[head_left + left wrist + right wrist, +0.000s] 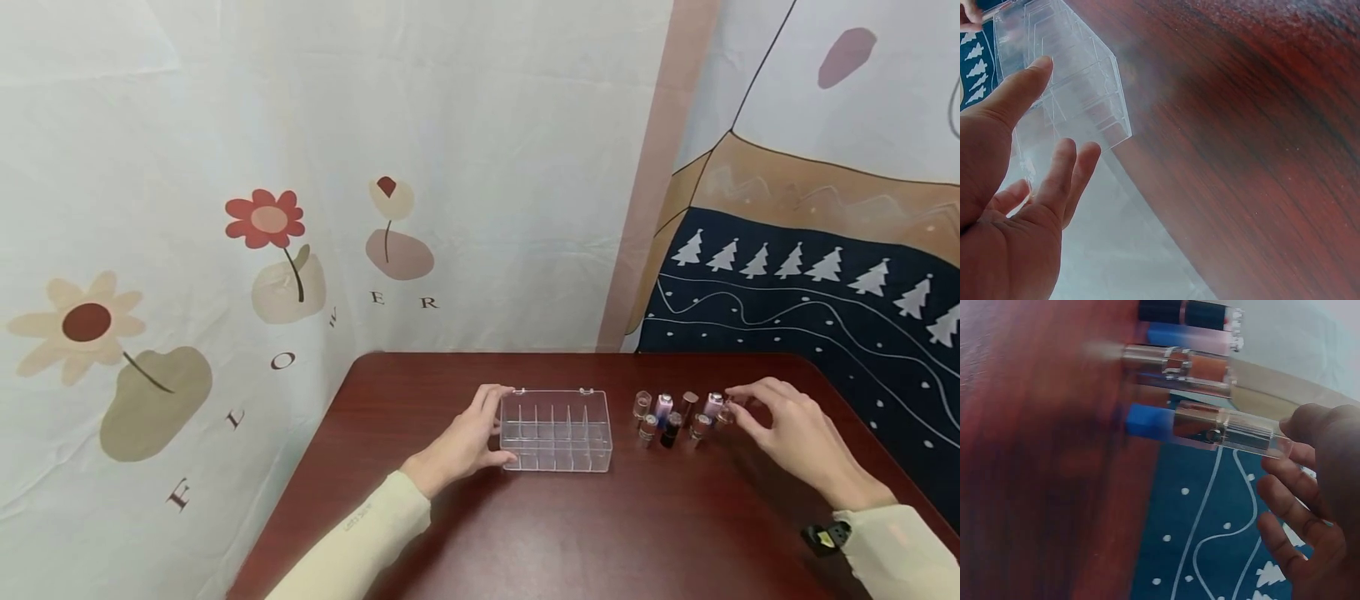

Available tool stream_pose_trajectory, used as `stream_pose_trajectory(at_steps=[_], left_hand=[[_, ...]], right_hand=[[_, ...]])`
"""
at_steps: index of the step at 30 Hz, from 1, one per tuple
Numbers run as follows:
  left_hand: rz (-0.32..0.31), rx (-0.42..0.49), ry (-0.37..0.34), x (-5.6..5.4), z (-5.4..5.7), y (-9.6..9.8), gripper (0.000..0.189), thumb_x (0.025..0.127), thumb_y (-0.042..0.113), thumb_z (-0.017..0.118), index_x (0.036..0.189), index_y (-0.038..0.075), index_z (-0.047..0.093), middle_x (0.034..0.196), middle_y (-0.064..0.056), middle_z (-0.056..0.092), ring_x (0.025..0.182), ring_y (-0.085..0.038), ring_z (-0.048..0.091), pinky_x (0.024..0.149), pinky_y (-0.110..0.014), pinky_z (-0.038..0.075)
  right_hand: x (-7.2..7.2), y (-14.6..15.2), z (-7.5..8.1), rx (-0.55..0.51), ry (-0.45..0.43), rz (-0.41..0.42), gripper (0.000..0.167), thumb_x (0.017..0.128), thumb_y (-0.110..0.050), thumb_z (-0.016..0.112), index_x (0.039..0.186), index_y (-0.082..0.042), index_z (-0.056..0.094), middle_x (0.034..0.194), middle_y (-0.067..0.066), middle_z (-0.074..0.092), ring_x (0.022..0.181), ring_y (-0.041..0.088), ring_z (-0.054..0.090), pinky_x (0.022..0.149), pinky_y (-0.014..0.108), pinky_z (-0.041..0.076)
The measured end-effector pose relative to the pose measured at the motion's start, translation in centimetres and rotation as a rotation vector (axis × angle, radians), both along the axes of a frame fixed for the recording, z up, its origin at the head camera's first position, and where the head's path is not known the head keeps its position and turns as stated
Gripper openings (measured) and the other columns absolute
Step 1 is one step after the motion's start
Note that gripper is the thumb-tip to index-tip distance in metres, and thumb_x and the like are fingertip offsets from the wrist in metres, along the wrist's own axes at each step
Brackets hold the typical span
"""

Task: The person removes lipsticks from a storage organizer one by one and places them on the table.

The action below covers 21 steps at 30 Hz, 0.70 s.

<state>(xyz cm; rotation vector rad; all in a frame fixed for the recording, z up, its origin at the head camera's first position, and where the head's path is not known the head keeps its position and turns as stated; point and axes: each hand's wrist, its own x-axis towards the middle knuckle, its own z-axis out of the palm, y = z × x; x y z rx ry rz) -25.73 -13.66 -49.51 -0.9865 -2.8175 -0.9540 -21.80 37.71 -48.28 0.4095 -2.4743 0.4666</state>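
Note:
In the head view my left hand [463,433] holds the left end of a clear plastic box [555,461], thumb at the front edge and index finger by the back corner. The box's lid stands raised, and thin dividers split the inside into compartments. On the right, my right hand [791,425] pinches a lipstick tube [1250,434] near its clear end, between thumb and index finger. Its other fingers are spread below in the right wrist view. Beside it stand several more lipstick tubes, among them a black one [671,430] and a pink-and-blue one [663,408].
A dark red-brown wooden table [555,533] bears everything. Behind it hangs a pale curtain [495,208] with flower prints; at the right is a navy cloth [787,308] with white trees. A dark band [825,537] circles the right wrist.

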Motion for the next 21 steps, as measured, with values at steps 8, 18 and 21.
stream_pose_trajectory(at_steps=[8,18,21], left_hand=[[-0.015,-0.004,0.009,-0.1,0.2,0.4,0.105,0.092,0.013,0.102,0.172,0.002,0.034,0.168,-0.022,0.044,0.12,-0.036,0.085,0.105,-0.044,0.074],[-0.021,-0.007,0.022,-0.2,0.3,0.4,0.105,0.091,0.014,0.102,0.171,0.001,0.036,0.167,-0.024,0.045,0.12,-0.036,0.084,0.105,-0.045,0.074],[-0.003,-0.043,0.064,-0.1,0.4,0.3,0.105,0.09,0.019,0.104,0.171,0.002,0.038,0.167,-0.022,0.047,0.126,-0.034,0.081,0.11,-0.045,0.072]], right_hand=[[0.2,0.4,-1.6,0.032,-0.079,-0.01,0.027,0.091,-0.013,0.098,0.116,-0.012,0.087,0.112,0.011,0.082,0.088,0.025,0.07,0.068,0.042,0.06],[0.3,0.5,-1.7,0.031,-0.103,-0.018,0.03,0.094,-0.016,0.096,0.122,-0.011,0.085,0.114,0.013,0.081,0.09,0.028,0.075,0.069,0.044,0.063],[0.2,0.1,-1.7,0.018,-0.08,-0.014,0.035,0.093,-0.013,0.096,0.125,-0.009,0.083,0.119,0.015,0.079,0.092,0.032,0.076,0.072,0.05,0.066]])
